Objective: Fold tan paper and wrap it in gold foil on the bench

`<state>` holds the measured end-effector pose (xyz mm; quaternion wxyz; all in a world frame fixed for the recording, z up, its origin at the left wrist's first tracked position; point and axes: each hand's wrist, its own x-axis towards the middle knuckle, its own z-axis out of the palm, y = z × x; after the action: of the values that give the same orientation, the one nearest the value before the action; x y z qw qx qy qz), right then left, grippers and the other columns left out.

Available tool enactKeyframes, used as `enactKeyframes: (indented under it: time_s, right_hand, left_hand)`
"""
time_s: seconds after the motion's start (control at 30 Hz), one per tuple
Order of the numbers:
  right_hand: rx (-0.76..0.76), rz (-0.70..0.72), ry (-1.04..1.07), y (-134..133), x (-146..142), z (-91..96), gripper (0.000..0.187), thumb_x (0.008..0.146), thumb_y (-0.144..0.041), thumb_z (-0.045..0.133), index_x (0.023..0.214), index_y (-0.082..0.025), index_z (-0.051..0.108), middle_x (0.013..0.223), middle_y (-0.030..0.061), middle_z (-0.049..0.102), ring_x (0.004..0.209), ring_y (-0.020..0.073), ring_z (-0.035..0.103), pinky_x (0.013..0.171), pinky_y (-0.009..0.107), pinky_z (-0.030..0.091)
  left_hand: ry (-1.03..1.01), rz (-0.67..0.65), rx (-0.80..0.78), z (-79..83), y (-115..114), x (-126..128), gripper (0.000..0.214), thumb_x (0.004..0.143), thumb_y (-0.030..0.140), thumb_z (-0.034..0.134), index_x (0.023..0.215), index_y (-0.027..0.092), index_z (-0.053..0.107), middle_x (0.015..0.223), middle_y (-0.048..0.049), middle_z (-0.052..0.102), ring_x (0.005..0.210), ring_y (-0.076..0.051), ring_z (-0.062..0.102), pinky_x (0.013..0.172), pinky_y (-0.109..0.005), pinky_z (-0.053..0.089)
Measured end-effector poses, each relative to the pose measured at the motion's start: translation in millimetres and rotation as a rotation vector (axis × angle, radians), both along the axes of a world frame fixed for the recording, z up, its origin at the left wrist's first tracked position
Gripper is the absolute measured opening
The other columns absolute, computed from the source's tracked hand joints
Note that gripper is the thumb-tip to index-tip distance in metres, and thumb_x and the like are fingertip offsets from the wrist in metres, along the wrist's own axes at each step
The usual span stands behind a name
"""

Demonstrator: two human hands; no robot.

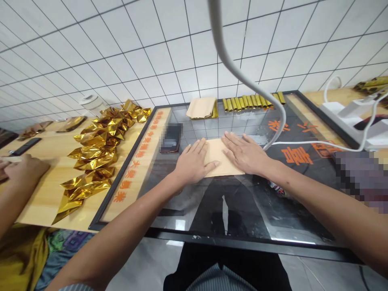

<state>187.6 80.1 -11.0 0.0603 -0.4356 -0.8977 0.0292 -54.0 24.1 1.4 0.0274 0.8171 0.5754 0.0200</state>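
A sheet of tan paper (216,159) lies on the black-framed glass top (178,202) in front of me. My left hand (195,162) rests flat over its left side, thumb stretched towards the middle. Across the right side lies my right hand (242,151), fingers extended and pointing away from me. Both palms face down and hide the paper's side edges. Beyond the hands sits a stack of tan paper (201,108) with gold showing at its edge. To its right runs a row of small gold paper rolls (251,102).
Folded gold foil pieces (95,151) form a long pile at left. A phone (171,138) lies left of my hands. A grey flexible stalk (242,79) arches overhead at right, near white power strips (342,117). Another person's hand (26,171) is at far left.
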Motion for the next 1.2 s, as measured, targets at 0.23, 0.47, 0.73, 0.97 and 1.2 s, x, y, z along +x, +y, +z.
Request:
enactKeyframes:
  time_s: [0.23,0.47,0.73,0.97,1.2]
  right_hand:
    - [-0.002,-0.043,-0.014,-1,10,-3.4,0.071,0.113,-0.047,0.021,0.172,-0.011,0.039,0.180,0.0172,0.029,0.167,0.0341,0.032,0.134,0.065,0.025]
    - [0.019,-0.072,-0.017,-6,16,-5.8,0.070,0.114,-0.044,0.021,0.172,-0.009,0.037,0.181,0.0192,0.028,0.167,0.0331,0.031,0.134,0.065,0.024]
    - [0.033,-0.078,0.124,-19,9,12.7,0.070,0.116,-0.046,0.023,0.174,-0.008,0.031,0.182,0.0199,0.024,0.170,0.0331,0.022,0.136,0.062,0.019]
    - [-0.059,0.126,0.084,-41,-17,10.5,0.072,0.117,-0.052,0.022,0.172,-0.009,0.038,0.181,0.0175,0.028,0.170,0.0278,0.024,0.139,0.054,0.018]
    - [-0.022,0.046,0.034,-24,8,3.8,0.066,0.116,-0.044,0.023,0.173,-0.012,0.036,0.182,0.0166,0.026,0.170,0.0302,0.025,0.137,0.059,0.021]
  left_hand:
    - [0.046,-0.004,0.007,2.0,-4,1,0.091,0.110,0.075,0.026,0.172,0.008,0.036,0.182,-0.0203,0.025,0.169,-0.036,0.028,0.135,-0.058,0.025]
    - [0.077,0.001,0.005,-1.2,-5,-2,0.089,0.111,0.072,0.024,0.173,0.008,0.033,0.183,-0.0194,0.022,0.170,-0.036,0.026,0.136,-0.058,0.024]
    - [0.152,0.046,0.028,-1.5,-5,5,0.084,0.113,0.064,0.024,0.173,0.006,0.032,0.183,-0.0182,0.021,0.170,-0.034,0.026,0.135,-0.060,0.024]
    - [0.136,0.035,0.065,-8.6,-5,3,0.081,0.113,0.060,0.026,0.172,0.006,0.034,0.183,-0.0211,0.020,0.170,-0.037,0.027,0.132,-0.066,0.026]
    - [0.074,-0.176,0.078,-6.7,-7,-7,0.062,0.118,0.046,0.023,0.172,0.021,0.041,0.185,-0.0106,0.019,0.171,-0.032,0.024,0.135,-0.063,0.022]
